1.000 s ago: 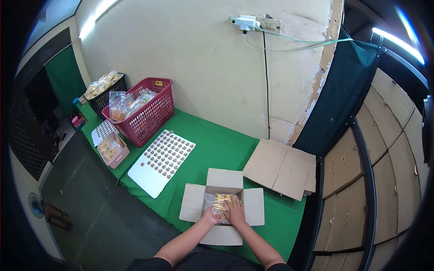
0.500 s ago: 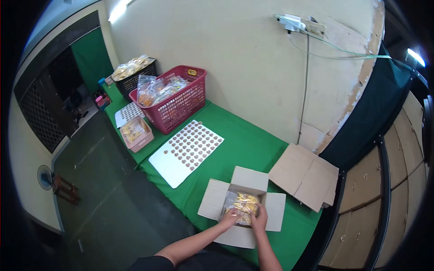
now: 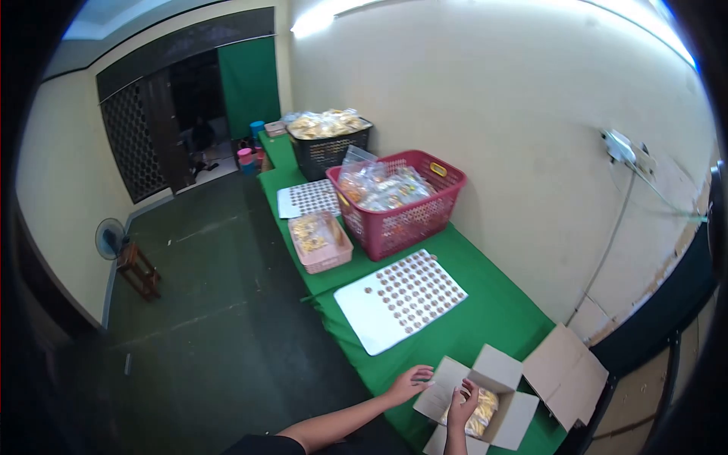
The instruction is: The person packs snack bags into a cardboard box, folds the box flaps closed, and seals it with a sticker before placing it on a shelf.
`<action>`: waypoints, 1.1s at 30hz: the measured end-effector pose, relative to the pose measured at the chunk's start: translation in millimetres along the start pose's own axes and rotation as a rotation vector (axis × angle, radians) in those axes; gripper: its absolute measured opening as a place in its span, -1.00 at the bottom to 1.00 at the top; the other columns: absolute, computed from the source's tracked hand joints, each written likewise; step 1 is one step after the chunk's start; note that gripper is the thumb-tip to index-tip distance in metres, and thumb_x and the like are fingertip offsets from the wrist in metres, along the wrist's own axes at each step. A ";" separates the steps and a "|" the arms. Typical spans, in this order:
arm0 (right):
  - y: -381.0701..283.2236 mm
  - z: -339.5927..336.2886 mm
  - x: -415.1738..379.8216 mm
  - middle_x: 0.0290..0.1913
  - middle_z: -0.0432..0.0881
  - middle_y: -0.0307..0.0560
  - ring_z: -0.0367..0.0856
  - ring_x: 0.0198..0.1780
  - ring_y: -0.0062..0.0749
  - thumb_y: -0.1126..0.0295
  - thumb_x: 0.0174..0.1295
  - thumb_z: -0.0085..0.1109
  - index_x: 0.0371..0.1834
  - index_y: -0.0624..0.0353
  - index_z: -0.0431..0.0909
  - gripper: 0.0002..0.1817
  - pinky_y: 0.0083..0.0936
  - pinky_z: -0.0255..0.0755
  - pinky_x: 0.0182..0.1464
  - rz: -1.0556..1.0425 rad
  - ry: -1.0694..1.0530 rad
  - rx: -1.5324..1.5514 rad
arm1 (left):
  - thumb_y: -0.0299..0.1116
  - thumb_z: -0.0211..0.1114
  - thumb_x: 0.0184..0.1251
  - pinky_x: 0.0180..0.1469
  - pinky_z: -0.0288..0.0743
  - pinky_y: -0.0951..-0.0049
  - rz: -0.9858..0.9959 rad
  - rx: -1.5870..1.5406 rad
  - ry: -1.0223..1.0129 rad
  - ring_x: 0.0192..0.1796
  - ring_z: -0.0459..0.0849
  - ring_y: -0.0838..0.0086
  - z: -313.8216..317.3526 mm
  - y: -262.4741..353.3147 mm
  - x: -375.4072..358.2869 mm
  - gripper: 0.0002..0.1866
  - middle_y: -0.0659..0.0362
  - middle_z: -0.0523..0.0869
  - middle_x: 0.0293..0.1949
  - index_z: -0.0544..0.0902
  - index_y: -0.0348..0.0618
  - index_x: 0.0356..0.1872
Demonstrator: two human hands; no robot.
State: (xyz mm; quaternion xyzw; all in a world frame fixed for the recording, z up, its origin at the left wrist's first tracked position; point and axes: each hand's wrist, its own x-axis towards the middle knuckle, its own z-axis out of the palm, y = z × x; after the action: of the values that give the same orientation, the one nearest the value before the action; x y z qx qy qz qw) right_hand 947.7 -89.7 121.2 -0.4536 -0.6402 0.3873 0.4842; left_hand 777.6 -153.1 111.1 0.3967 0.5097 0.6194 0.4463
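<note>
An open cardboard box (image 3: 523, 415), its flaps spread out, sits at the near end of the table. Inside lies a clear plastic bag of yellow pieces (image 3: 483, 413). My left hand (image 3: 409, 384) is by the box's left flap, its fingers apart and holding nothing. Above the left side of the box is my right hand (image 3: 461, 404), with loosely bent fingers, thumb apart and nothing visible in them. It hides part of the bag.
A white sheet with rows of brown round stickers (image 3: 364, 322) lies beyond the box. Farther along are a pink basket (image 3: 326, 262), a maroon basket of bags (image 3: 402, 227) and a black basket (image 3: 326, 155). Flattened cardboard (image 3: 565, 371) rests at right. A fan (image 3: 111, 239) stands across the floor.
My hands have lifted off the bag in the box, the left one moving out past the flap. The view has swung left, so the box appears lower and farther right.
</note>
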 end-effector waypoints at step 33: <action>-134.6 637.8 53.7 -0.12 0.59 -0.10 0.55 -0.16 -0.47 0.53 0.15 0.13 -0.03 0.21 0.45 -0.70 -0.58 0.44 -0.21 -0.004 -0.735 0.295 | -0.47 0.26 0.23 0.05 0.45 0.51 0.116 -0.071 1.203 -0.04 0.58 0.52 -588.0 98.2 -105.9 -0.62 0.12 0.62 -0.06 0.45 -0.18 0.07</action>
State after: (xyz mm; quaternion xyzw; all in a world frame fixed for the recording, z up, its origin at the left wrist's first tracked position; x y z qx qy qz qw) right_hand 294.1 -113.4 114.1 -0.2087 -0.7092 0.6108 0.2836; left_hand 236.9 -425.6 106.7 -0.0111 0.6292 0.7750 0.0579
